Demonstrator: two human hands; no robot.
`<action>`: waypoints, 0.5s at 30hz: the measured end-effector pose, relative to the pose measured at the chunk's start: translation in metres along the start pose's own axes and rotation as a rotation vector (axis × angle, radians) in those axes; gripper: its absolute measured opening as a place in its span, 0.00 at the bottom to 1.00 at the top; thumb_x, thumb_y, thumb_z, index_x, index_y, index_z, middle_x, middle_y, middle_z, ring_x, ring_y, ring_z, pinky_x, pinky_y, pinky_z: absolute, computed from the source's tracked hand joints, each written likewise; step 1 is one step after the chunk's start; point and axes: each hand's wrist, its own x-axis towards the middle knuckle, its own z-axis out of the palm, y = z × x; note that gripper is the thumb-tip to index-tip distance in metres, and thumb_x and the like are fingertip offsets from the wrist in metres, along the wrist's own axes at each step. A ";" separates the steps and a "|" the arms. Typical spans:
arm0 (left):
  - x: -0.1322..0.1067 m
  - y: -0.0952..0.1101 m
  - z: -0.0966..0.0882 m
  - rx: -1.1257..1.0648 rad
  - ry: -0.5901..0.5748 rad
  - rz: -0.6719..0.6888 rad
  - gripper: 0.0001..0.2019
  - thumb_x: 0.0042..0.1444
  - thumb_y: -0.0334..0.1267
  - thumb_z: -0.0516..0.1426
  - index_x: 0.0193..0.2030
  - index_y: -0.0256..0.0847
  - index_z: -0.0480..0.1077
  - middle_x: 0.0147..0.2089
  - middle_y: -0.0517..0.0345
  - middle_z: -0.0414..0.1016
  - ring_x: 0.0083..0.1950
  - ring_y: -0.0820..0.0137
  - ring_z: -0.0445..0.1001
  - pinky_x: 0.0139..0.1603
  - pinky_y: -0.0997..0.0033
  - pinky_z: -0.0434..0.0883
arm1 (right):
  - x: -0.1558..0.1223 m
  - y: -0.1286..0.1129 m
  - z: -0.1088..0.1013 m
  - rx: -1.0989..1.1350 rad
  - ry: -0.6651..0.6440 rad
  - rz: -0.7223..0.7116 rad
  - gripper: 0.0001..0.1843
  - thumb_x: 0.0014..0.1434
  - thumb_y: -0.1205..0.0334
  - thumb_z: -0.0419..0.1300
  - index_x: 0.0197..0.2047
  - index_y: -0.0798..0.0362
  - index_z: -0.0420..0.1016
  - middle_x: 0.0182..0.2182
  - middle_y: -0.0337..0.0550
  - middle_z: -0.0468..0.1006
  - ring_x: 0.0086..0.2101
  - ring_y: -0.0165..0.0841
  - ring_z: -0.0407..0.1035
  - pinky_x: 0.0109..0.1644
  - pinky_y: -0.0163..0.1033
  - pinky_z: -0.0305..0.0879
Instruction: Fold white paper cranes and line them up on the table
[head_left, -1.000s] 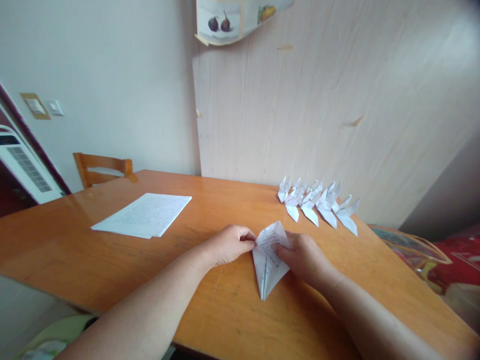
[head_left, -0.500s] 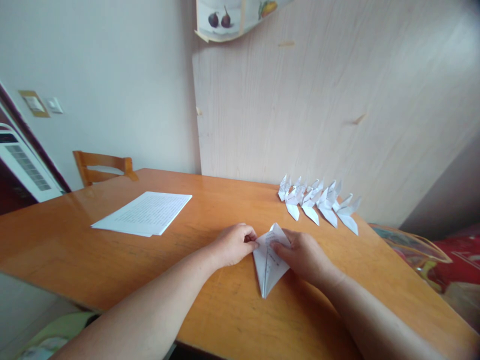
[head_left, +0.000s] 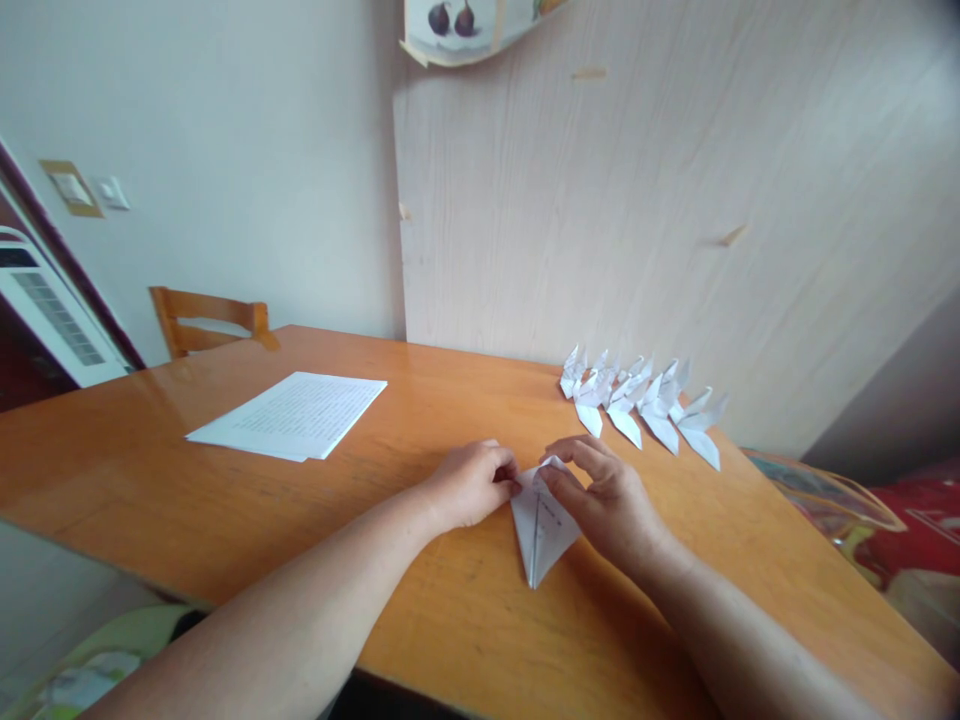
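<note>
A folded sheet of white paper (head_left: 546,530) with writing on it lies on the table in front of me, kite-shaped, its narrow point towards me and a crease down its middle. My left hand (head_left: 476,484) is closed, pinching the paper's left corner between thumb and fingers. At the far tip, my right hand (head_left: 604,492) has its thumb on the paper and its index finger bent over the top edge. The two fingers grip that tip. The paper's right corner is hidden behind the right hand.
Several folded paper birds (head_left: 626,400) stand in rows at the table's back right, near the wall. A stack of written sheets (head_left: 289,415) rests on the left of the wooden table (head_left: 420,400). Beyond the table's far left edge is a wooden chair (head_left: 210,312).
My right hand has shifted from the paper's right side up to its far tip, with its fingers now over the top. My left hand still holds the left corner.
</note>
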 end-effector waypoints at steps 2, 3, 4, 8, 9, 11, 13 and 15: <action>0.000 0.000 0.000 0.012 0.007 -0.002 0.03 0.55 0.38 0.59 0.35 0.43 0.74 0.37 0.58 0.74 0.37 0.68 0.73 0.35 0.73 0.66 | 0.000 -0.002 -0.001 -0.017 0.016 0.024 0.07 0.62 0.60 0.59 0.34 0.50 0.77 0.36 0.43 0.77 0.38 0.36 0.72 0.42 0.39 0.66; -0.001 0.001 0.000 0.016 0.009 -0.003 0.03 0.55 0.38 0.60 0.35 0.43 0.74 0.37 0.58 0.74 0.37 0.68 0.73 0.34 0.73 0.66 | -0.001 -0.003 -0.002 -0.024 0.029 0.034 0.08 0.62 0.59 0.59 0.34 0.50 0.77 0.35 0.43 0.77 0.37 0.36 0.72 0.41 0.39 0.66; -0.001 0.001 0.000 0.019 0.009 -0.004 0.03 0.55 0.38 0.60 0.35 0.43 0.73 0.37 0.58 0.74 0.37 0.68 0.73 0.34 0.73 0.66 | -0.001 -0.004 -0.002 -0.029 0.047 0.045 0.09 0.63 0.58 0.58 0.33 0.50 0.76 0.34 0.43 0.76 0.36 0.36 0.72 0.40 0.39 0.66; -0.001 0.002 0.000 0.025 -0.006 -0.020 0.03 0.55 0.38 0.60 0.35 0.43 0.74 0.37 0.58 0.74 0.37 0.68 0.73 0.33 0.72 0.66 | -0.001 -0.009 -0.006 -0.017 0.100 0.090 0.13 0.64 0.54 0.57 0.32 0.51 0.76 0.33 0.42 0.76 0.35 0.35 0.71 0.40 0.38 0.65; -0.001 0.002 0.000 0.022 -0.009 -0.026 0.03 0.55 0.38 0.59 0.35 0.43 0.74 0.37 0.58 0.74 0.37 0.68 0.73 0.33 0.72 0.66 | -0.001 -0.010 -0.007 -0.005 0.108 0.113 0.14 0.64 0.53 0.57 0.32 0.51 0.76 0.32 0.42 0.76 0.35 0.35 0.71 0.40 0.38 0.64; 0.000 0.002 0.000 0.012 -0.010 -0.033 0.04 0.55 0.37 0.59 0.36 0.43 0.74 0.37 0.57 0.74 0.38 0.67 0.73 0.34 0.72 0.66 | 0.002 -0.009 -0.012 0.017 0.118 0.191 0.15 0.64 0.52 0.55 0.34 0.51 0.76 0.31 0.41 0.77 0.34 0.35 0.71 0.39 0.38 0.64; 0.000 0.001 0.000 0.006 -0.010 -0.034 0.04 0.54 0.37 0.59 0.36 0.43 0.75 0.38 0.57 0.75 0.38 0.67 0.73 0.36 0.71 0.67 | 0.005 -0.003 -0.018 0.017 0.111 0.304 0.14 0.64 0.53 0.54 0.34 0.51 0.75 0.31 0.41 0.78 0.34 0.35 0.71 0.36 0.38 0.63; 0.000 0.001 0.000 0.005 -0.011 -0.028 0.04 0.55 0.38 0.59 0.36 0.43 0.75 0.38 0.57 0.75 0.39 0.67 0.73 0.36 0.71 0.67 | 0.008 0.006 -0.026 -0.045 0.070 0.405 0.11 0.61 0.55 0.55 0.33 0.51 0.74 0.28 0.40 0.78 0.30 0.35 0.70 0.32 0.37 0.62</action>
